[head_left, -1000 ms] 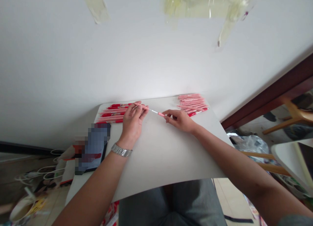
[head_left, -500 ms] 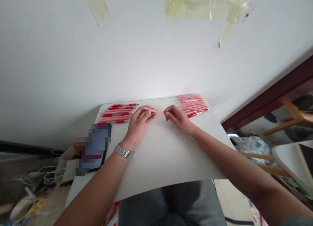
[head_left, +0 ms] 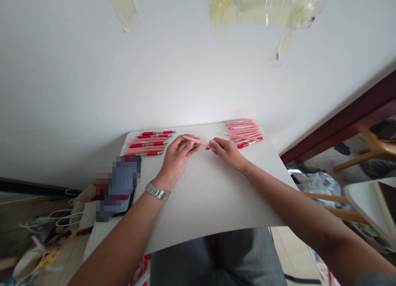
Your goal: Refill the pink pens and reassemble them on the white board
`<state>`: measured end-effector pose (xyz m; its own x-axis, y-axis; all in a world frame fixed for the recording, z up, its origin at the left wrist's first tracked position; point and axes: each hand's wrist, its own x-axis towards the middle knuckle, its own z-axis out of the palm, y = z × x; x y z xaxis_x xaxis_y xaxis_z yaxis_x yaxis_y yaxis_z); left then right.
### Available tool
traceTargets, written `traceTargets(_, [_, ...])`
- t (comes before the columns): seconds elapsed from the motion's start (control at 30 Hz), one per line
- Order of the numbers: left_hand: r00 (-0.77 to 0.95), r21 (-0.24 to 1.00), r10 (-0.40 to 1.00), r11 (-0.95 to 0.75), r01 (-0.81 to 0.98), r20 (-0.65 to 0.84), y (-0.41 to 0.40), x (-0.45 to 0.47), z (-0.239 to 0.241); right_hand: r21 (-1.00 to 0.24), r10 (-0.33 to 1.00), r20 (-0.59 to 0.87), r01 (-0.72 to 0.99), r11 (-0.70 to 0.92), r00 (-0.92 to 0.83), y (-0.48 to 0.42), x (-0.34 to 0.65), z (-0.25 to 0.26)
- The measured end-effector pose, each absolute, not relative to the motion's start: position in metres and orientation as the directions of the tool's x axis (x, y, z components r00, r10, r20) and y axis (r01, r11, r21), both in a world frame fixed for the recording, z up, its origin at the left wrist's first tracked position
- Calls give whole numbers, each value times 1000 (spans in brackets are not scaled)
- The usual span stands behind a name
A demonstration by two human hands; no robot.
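A slim pink pen is held between my two hands above the white table. My left hand, below a metal wristwatch, grips its left part between thumb and fingers. My right hand pinches its right end, which is hidden by the fingers. To the left lie several red and pink pens in a row. At the far right a pile of pink pens rests near the wall, with a red pen at its front.
A blurred-out phone-like device lies along the table's left edge. The white wall rises behind the table, with yellowed tape on it. White cables hang at the left. A wooden chair stands at the right.
The right hand has shifted slightly down and right, and the pink pen's right end has tilted lower. My left hand has moved slightly right.
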<state>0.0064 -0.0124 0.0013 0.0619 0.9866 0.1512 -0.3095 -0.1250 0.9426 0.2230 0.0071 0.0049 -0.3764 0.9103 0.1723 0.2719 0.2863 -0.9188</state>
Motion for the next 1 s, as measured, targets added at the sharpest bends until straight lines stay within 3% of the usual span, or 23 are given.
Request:
traceTargets(0.17, [-8,947,985,-168,-274,172,-12,7,2,-933,914,236,185,308,-330,9,225,6])
traceTargets(0.33, [-5,943,983,-176,-284,182,-12,8,4,-928,916,128,281,246,-379,9,227,6])
traceTargets(0.47, [-37,933,982,-190,-304,187,-12,7,3,-908,911,248,249,338,-330,10,228,4])
traceTargets(0.63, [-48,936,981,-192,-294,186,-10,7,2,-906,913,152,316,281,-378,9,229,5])
traceTargets(0.77, [-57,933,981,-196,-303,187,-10,7,1,-889,908,238,300,347,-344,9,230,7])
traceTargets(0.9, [-51,929,980,-199,-312,193,-9,7,1,-900,915,162,325,291,-370,10,229,6])
traceTargets(1.0, [-53,923,979,-205,-326,199,-9,6,0,-900,912,219,290,327,-348,10,229,5])
